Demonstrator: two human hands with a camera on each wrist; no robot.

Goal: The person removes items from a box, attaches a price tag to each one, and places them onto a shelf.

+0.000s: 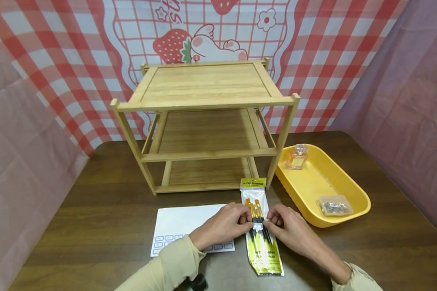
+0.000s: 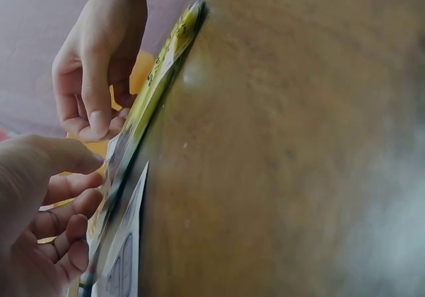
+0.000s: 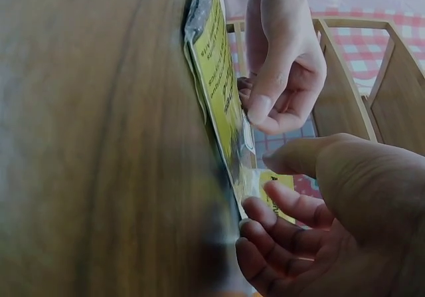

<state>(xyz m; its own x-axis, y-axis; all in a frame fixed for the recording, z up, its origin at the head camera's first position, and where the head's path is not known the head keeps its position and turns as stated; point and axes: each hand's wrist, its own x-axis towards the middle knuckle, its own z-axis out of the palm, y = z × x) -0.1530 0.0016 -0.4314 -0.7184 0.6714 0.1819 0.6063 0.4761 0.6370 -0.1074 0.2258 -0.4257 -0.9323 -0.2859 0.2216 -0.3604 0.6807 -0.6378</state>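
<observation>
Brush pack (image 1: pixel 261 226): laid flat on the table (image 1: pixel 94 194), just in front of the wooden shelf (image 1: pixel 207 125); judged light, thin, bendable, its plastic sleeve slippery
Hold: best taken at the side edges, near the middle
Left hand (image 1: pixel 223 224): fingertips pinched on the pack's left edge
Right hand (image 1: pixel 289 228): fingertips pinched on the right edge

My fingers (image 1: pixel 245 220) cover the middle of the brush pack (image 1: pixel 261 226); its print is too small to read. At frame bottom, my sleeves are cut off.
</observation>
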